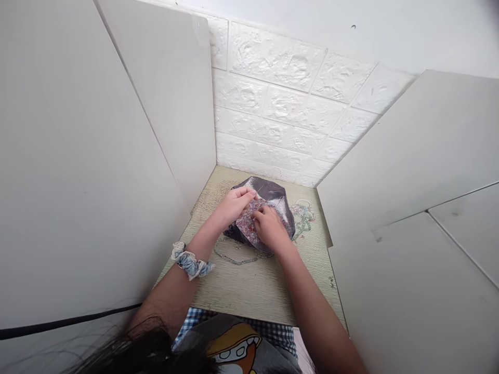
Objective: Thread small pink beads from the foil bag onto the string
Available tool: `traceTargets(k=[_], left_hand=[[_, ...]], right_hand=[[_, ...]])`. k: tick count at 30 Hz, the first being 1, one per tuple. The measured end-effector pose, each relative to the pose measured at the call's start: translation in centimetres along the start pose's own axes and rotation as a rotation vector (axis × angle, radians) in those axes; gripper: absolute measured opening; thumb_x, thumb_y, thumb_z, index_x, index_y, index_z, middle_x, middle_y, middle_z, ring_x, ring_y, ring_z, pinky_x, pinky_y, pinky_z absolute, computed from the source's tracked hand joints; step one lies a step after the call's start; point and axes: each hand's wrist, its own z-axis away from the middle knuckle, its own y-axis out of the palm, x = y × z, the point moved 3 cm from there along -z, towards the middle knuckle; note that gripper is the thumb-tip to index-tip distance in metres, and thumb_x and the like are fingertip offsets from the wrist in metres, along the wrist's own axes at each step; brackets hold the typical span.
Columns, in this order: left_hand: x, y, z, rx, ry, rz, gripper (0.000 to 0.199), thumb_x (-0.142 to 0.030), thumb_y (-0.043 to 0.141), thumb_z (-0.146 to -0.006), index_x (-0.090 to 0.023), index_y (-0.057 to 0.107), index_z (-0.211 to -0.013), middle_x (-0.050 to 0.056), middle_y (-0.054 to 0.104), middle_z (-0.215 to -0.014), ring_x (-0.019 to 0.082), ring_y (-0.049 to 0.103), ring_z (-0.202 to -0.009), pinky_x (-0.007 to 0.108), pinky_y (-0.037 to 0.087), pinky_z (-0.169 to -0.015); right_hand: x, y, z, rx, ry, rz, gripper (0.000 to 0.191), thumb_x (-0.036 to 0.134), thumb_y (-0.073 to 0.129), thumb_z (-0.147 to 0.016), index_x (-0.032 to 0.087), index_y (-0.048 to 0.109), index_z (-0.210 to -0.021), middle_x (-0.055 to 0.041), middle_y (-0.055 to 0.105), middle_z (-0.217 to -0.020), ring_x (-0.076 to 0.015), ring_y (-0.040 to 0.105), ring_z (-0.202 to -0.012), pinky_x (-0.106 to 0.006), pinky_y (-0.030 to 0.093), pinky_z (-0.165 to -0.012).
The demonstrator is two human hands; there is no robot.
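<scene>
A dark, shiny bag (276, 191) lies open on the wooden table, with many small pink and purple beads (246, 226) in it. My left hand (237, 201) is over the bag's left side, thumb and fingertips pinched together on what looks like a thin needle or wire, too fine to make out fully. My right hand (268, 223) rests among the beads, its fingers curled in; whatever they hold is hidden. A strand of pale green beads (234, 259) lies on the table in front of the bag.
More strung green and pink beads (303, 217) lie right of the bag. Tiny loose beads dot the back left of the table (249, 291). Small metal bits (331, 282) sit at the right edge. White panels flank both sides; a white brick-patterned wall (273, 104) stands behind.
</scene>
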Motion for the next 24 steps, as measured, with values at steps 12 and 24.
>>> traceTargets(k=[12,24], left_hand=[[0.8,0.0,-0.7,0.004,-0.005,-0.036,0.019,-0.03,0.043,-0.077,-0.014,0.048,-0.069,-0.008,0.024,-0.043,0.003,0.02,-0.034,0.014,0.015,-0.035],[1.3,0.4,-1.2,0.032,-0.012,-0.022,0.018,-0.027,0.041,-0.079,-0.013,0.043,-0.066,-0.006,0.036,-0.049,0.001,0.028,-0.034,0.013,0.02,-0.034]], right_hand=[[-0.2,0.3,-0.1,0.014,-0.012,0.019,0.021,0.017,0.036,-0.081,0.018,0.057,-0.084,-0.0079,0.048,-0.09,-0.0182,0.04,-0.088,-0.029,0.033,-0.075],[0.3,0.3,0.2,0.011,0.002,0.055,0.022,0.012,0.032,-0.081,0.019,0.051,-0.089,-0.0081,0.047,-0.094,-0.0188,0.041,-0.087,-0.03,0.033,-0.072]])
